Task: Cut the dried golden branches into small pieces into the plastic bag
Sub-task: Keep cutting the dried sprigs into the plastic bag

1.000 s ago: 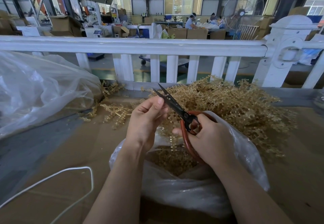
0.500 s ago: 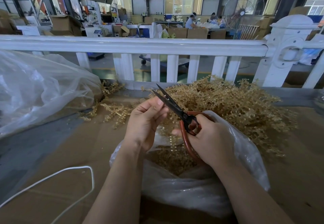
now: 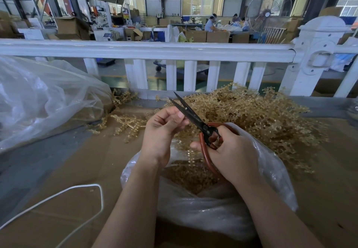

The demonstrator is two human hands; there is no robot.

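Nearest, a white cord (image 3: 64, 199) loops across the brown table (image 3: 58, 170). Beside it stands the open plastic bag (image 3: 213, 209), holding small golden pieces (image 3: 193, 174). Above its mouth, the right hand (image 3: 232, 156) grips the red handles of the scissors (image 3: 195, 119), blades slightly apart and pointing up-left. The left hand (image 3: 162, 131) has its fingers curled, the tips pinched together against the lower blade; whether a twig sits between them cannot be told. Behind the hands lies the heap of golden branches (image 3: 261, 116), with loose sprigs (image 3: 126, 123) to its left. Farther left, a large clear bag (image 3: 42, 100). Beyond, a white railing (image 3: 147, 50) and a standing fan (image 3: 269, 13).
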